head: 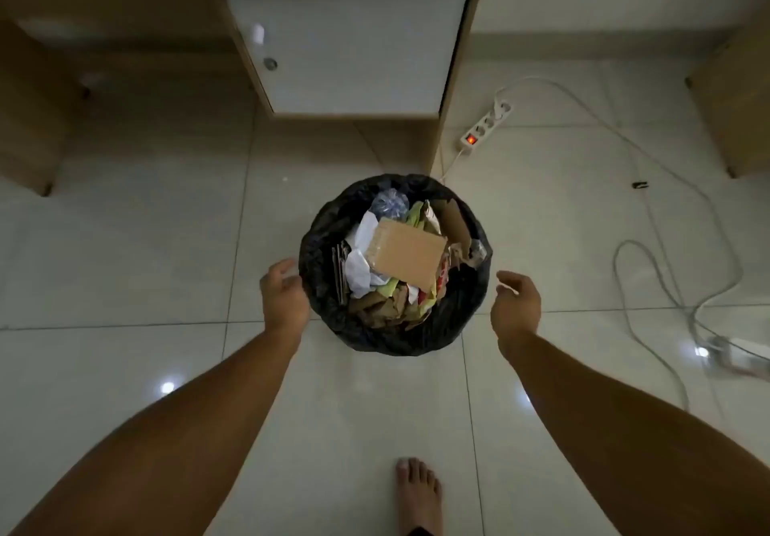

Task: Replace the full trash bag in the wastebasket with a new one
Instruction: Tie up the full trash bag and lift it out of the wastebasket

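A round wastebasket lined with a black trash bag (321, 256) stands on the tiled floor in the middle of the view. The bag is stuffed with cardboard, crumpled paper and wrappers; a flat brown cardboard piece (408, 254) lies on top. My left hand (283, 296) hovers at the bag's left rim, fingers apart, touching or nearly touching the plastic. My right hand (514, 304) is open just right of the rim, a small gap away. Neither hand holds anything. The basket itself is hidden under the bag.
A white cabinet (354, 47) with wooden sides stands right behind the basket. A white power strip (485, 123) with a lit red switch and loose cables (666, 268) lie on the floor to the right. My bare foot (418, 494) is below the basket.
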Demonstrator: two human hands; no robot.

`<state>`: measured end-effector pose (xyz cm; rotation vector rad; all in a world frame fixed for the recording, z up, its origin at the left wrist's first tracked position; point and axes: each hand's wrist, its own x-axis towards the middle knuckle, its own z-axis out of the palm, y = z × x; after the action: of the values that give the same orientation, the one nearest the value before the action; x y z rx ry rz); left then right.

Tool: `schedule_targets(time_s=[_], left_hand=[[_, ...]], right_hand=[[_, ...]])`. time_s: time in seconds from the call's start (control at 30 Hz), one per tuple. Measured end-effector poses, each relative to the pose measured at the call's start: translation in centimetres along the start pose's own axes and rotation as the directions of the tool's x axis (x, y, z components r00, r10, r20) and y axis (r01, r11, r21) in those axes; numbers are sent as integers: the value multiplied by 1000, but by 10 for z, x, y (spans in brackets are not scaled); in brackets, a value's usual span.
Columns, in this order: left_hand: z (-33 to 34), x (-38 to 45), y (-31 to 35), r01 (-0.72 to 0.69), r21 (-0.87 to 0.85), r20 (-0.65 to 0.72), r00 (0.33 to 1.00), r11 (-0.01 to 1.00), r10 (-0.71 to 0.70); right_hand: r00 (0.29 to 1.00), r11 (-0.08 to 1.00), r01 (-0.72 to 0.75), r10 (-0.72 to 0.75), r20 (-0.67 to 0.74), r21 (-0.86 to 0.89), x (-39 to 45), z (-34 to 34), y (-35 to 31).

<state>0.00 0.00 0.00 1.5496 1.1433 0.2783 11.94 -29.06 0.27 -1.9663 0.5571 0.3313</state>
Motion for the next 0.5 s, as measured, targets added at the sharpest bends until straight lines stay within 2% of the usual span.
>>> schedule_targets(time_s=[0.07,0.13,0.2,0.27,0.33,0.37,0.4,0.5], left_hand=[[7,10,-14,143,-64,-68,987,988,-147],[14,11,-28,293,-176,-38,952,940,-303],[22,11,-35,388,-260,27,918,884,-395],[27,14,-40,475,-313,145,879,822,-453],[31,18,-44,571,-362,347,816,737,-462],[32,19,-44,588,-370,402,800,720,-447],[32,20,-45,586,-365,394,802,724,-450],[27,24,-42,547,-266,225,836,794,-501]], right_hand=[[986,982,-165,166,-7,89,12,12,19],[935,926,-349,333,122,147,19,24,39],[860,857,-486,434,270,171,22,33,51],[803,804,-554,448,392,216,21,39,54],[780,780,-572,421,464,254,21,43,56],[777,772,-574,408,478,274,21,44,58],[780,771,-570,400,482,283,22,44,60],[797,778,-562,418,436,281,22,41,61]])
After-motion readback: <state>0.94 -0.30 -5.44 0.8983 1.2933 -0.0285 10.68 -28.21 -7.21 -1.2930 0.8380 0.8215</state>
